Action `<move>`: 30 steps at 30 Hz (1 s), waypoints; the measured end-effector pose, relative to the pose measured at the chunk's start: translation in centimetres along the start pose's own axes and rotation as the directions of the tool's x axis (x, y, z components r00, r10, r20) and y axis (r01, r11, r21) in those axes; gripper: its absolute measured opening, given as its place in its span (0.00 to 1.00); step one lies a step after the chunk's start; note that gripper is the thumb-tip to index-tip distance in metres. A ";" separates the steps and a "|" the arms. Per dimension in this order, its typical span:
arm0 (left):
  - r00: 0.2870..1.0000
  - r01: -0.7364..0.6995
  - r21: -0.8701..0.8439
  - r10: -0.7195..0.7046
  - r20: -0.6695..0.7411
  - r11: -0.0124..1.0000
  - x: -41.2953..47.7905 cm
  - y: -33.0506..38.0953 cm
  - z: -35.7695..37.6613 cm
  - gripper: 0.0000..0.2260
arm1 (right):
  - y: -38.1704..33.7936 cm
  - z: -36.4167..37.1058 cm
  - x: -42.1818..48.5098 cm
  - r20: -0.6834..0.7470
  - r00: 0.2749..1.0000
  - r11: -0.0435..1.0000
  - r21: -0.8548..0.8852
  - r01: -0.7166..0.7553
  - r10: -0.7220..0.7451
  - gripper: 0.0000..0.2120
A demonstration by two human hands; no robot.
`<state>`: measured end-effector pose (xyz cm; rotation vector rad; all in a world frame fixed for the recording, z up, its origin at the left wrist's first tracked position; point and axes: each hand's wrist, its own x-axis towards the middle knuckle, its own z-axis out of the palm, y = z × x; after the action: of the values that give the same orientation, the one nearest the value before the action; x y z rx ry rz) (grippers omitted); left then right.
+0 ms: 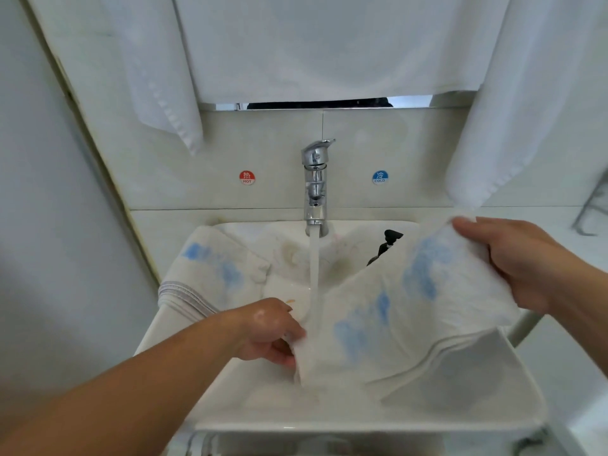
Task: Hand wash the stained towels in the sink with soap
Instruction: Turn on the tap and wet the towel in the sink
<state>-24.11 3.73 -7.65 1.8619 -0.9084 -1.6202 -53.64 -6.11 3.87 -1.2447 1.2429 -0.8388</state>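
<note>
Both hands stretch a soft white terry towel blotched blue (394, 311) under the tap's stream (315, 274): left hand (269, 330) pinching its lower corner, right hand (513, 261) clamped on the upper edge.

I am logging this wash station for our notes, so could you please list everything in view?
held towel: one, white with blue stains, over the sink's right side
draped towel: one, white with blue stains, sink's left rim
sink: one, white, centre
faucet: one, chrome, behind the basin
water stream: one, clear, falling at the held towel's left edge
hot sticker: one, red, wall, left of faucet
cold sticker: one, blue, wall, right of faucet
hanging towels: three, white, above the sink
black object: one, black, basin, unidentifiable
left hand: grips held towel's near edge
right hand: holds its far corner
</note>
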 end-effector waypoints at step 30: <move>0.951 0.026 0.964 0.290 -0.105 0.264 -4.2 -5.9 -4.6 0.42 | 10.6 3.6 0.6 0.442 0.882 0.230 -0.886 0.401 0.163 0.33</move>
<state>-18.96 10.54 -8.62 2.5167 -2.1933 -0.5275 -51.67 -3.92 -6.98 -2.4341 1.2488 0.3776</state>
